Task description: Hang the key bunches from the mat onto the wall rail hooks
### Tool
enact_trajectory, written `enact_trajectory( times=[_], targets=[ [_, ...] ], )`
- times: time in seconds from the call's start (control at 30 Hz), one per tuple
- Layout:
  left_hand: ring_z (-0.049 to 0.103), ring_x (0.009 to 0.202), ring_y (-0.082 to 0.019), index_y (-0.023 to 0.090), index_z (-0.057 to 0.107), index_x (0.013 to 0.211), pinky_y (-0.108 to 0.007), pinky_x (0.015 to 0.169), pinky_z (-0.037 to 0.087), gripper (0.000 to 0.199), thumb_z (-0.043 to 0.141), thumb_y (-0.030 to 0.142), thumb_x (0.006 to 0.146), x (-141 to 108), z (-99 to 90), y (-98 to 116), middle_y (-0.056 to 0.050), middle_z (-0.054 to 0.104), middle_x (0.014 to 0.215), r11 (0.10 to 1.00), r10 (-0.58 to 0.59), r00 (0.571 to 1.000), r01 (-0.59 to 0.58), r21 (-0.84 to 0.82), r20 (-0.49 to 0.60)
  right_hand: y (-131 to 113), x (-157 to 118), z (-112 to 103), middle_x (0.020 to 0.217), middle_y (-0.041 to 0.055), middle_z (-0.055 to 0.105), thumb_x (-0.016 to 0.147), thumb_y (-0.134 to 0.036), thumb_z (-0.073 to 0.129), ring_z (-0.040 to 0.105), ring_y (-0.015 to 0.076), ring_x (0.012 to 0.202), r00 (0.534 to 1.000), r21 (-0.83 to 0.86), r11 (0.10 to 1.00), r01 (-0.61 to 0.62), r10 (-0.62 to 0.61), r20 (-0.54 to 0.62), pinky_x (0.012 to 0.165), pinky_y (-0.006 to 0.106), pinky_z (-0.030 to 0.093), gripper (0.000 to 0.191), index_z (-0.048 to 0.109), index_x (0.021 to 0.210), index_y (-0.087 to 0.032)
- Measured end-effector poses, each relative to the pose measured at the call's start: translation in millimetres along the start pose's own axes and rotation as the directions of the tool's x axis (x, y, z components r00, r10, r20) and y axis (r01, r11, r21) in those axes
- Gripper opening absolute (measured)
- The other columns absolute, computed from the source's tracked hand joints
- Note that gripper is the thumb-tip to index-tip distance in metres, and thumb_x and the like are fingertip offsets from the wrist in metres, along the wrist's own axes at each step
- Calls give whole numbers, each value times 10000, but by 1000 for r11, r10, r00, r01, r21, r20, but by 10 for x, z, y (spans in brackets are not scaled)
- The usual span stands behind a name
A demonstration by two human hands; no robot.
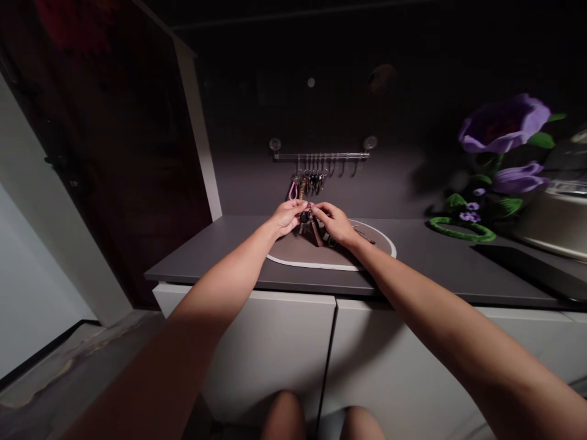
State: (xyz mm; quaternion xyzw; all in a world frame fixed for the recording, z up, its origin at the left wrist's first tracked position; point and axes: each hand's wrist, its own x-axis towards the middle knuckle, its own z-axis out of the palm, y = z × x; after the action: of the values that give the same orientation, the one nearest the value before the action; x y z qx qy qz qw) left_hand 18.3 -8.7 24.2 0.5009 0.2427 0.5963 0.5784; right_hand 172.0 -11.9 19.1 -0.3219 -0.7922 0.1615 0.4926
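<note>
My left hand (pixel 288 217) and my right hand (pixel 335 223) meet above an oval mat (pixel 298 260) with a white rim. Between their fingertips is a bunch of keys (pixel 304 217), with a dark round fob and a brownish strip (pixel 317 233) hanging down. Both hands are closed in a pinch on it. Behind them a clear rail (pixel 321 156) with hooks is fixed to the wall, and several keys (pixel 315 181) and a pink loop (pixel 293 190) hang from its left part. Small dark items on the mat are partly hidden by my right hand.
Purple artificial flowers (pixel 504 125) with a green ring base (pixel 463 230) stand on the grey counter (pixel 413 275) at right. A flat black object (pixel 527 269) lies near a beige rounded appliance (pixel 550 220). White cabinet doors (pixel 275 342) are below, a dark door (pixel 119 153) at left.
</note>
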Motion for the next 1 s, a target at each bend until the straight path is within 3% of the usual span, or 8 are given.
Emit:
enact_trajectory(
  times=[0.23, 0.67, 1.0],
  targets=[
    [590, 712, -96, 96, 588, 728, -281, 774, 454, 78, 650, 125, 691, -6, 54, -16, -42, 647, 769, 999, 21, 1000, -22, 24, 21, 30, 4, -2, 762, 17, 620, 730, -443, 538, 534, 130, 704, 997, 48, 997, -61, 63, -54, 688, 260, 409, 294, 600, 787, -162],
    [555, 686, -83, 121, 601, 777, -245, 703, 428, 188, 702, 191, 635, 6, 98, -34, -13, 623, 744, 999, 43, 999, -43, 17, -19, 7, 36, -46, 802, 28, 624, 768, -435, 492, 538, 141, 740, 994, 51, 999, -8, 13, -104, 714, 267, 415, 293, 603, 812, -167],
    [548, 886, -112, 186, 608, 955, -255, 769, 413, 319, 656, 355, 689, 12, 95, -104, -52, 600, 1051, 984, 45, 998, -38, 175, -38, 31, 125, -100, 772, 15, 575, 788, -429, 450, 498, 132, 720, 992, -19, 1000, 13, -15, -122, 699, 260, 396, 276, 549, 785, -171]
  ],
)
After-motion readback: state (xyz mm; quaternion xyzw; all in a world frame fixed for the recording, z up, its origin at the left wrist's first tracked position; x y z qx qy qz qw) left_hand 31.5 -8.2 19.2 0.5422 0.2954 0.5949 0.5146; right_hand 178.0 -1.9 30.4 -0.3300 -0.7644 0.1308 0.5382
